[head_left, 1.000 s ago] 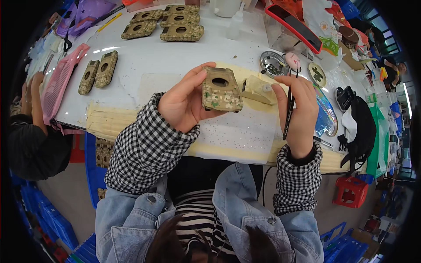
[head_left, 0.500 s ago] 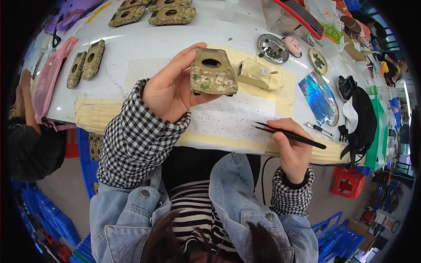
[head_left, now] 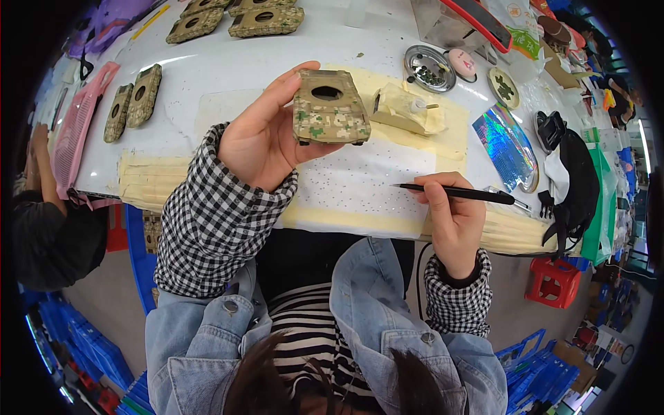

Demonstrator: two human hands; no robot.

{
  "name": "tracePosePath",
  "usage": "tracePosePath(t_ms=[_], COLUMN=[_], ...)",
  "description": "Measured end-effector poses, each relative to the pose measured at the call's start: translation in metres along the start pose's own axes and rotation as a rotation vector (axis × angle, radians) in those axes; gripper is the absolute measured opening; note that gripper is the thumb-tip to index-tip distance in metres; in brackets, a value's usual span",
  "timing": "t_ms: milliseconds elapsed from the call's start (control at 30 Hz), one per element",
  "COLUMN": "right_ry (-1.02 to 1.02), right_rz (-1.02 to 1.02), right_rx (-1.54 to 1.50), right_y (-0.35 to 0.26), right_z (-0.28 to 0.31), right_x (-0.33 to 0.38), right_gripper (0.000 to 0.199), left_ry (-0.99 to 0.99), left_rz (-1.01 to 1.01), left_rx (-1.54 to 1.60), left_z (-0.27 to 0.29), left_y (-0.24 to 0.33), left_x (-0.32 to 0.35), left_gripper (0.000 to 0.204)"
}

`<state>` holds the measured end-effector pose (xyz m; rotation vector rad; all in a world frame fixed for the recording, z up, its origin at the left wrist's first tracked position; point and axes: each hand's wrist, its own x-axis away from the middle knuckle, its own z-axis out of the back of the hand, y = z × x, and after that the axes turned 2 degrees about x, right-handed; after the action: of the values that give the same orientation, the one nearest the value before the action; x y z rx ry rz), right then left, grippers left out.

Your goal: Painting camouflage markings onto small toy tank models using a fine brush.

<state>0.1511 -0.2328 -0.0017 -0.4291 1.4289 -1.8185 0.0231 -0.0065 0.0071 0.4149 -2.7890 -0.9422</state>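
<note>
My left hand (head_left: 261,142) is closed round a camouflage model tank hull (head_left: 330,124), its round hole facing up, held above the table. In my right hand (head_left: 451,225) is a pair of black tweezers (head_left: 470,194), gripped between thumb and fingers. Their tips point left, over a white sheet (head_left: 360,183) strewn with many tiny dark specks; whether they pinch one is too small to tell. Just beyond the sheet stands a tape-wrapped block (head_left: 407,111) with a small whitish nozzle-like piece on top.
More camouflage hulls stand at the far left (head_left: 266,22) and left (head_left: 144,97). A round metal dish (head_left: 430,68) of small dark parts, a pink oval item (head_left: 462,62) and a dish of green pieces (head_left: 503,88) lie right. A person's arm (head_left: 43,152) is beyond a pink basket (head_left: 90,124).
My right hand has raised the tweezers slightly and turned them more level; their tips look closer together. The hull in my left hand has shifted a little left and up.
</note>
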Motion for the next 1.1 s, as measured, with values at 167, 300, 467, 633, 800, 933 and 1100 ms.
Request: tracePosePath(t_ms=[167, 300, 467, 633, 800, 933, 1100], right_ry=[0.008, 0.001, 0.003, -0.013, -0.011, 0.001, -0.006], right_rz=[-0.029, -0.009, -0.017, -0.012, -0.025, -0.052, -0.035], right_rx=[0.017, 0.059, 0.044, 0.034, 0.009, 0.000, 0.011], right_y=[-0.0028, -0.0001, -0.0011, -0.0006, -0.0006, -0.0045, -0.0013], right_z=[0.0003, -0.0002, 0.0003, 0.0004, 0.0001, 0.0009, -0.0004], right_x=[0.0011, -0.0002, 0.0004, -0.0004, -0.0003, 0.0002, -0.0004], right_gripper=[0.012, 0.012, 0.013, 0.013, 0.013, 0.013, 0.012], left_ry=[0.013, 0.025, 0.020, 0.016, 0.017, 0.008, 0.004], left_rz=[0.004, 0.000, 0.001, -0.004, -0.001, -0.002, 0.002], left_rx=[-0.013, -0.015, -0.011, -0.008, -0.001, -0.001, -0.001], left_z=[-0.0027, -0.0028, -0.0033, -0.0019, -0.0012, -0.0020, -0.0005], left_y=[-0.0005, 0.0000, -0.0009, -0.0002, -0.0006, -0.0005, -0.0003], left_x=[-0.0005, 0.0005, -0.0007, 0.0003, -0.0005, 0.0000, -0.0003], left_gripper=[0.043, 0.043, 0.043, 0.043, 0.042, 0.042, 0.042])
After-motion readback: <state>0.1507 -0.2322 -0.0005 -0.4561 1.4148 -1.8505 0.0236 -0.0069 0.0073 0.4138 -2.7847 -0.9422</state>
